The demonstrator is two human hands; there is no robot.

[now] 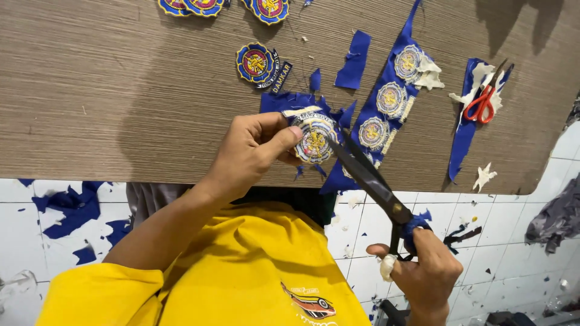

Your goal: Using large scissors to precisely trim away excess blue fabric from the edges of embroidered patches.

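**Round badge held to big scissors over wood board**

Left hand (254, 151): thumb and fingers pinched on a round embroidered badge (314, 140), blue rim, gold centre, held just above the near edge of the board (121, 90). Badge sits mid-frame, slightly right of centre. Blue cloth offcuts (284, 101) lie on the board right behind it.

Right hand (423, 271), at 4 o'clock from the badge: fingers clenched through the handles of large dark scissors (371, 181); handle loop wrapped in blue cloth. Blades run up toward 10 o'clock, tips meeting the badge's right edge. How wide the blades are parted is hard to tell.

At 2 o'clock from the badge: blue cloth strip (389, 102) with several uncut round badges in a row, lying diagonal on the board. Farther right at 2 o'clock: small red-handled scissors (483, 102) on another blue and white strip. At 11 o'clock: a finished cut badge (257, 62) with a small dark label beside it. More badges at the board's far edge (269, 9), 12 o'clock.

Below: yellow shirt (241, 271), white tiled floor (513, 241) littered with blue and white snippets.
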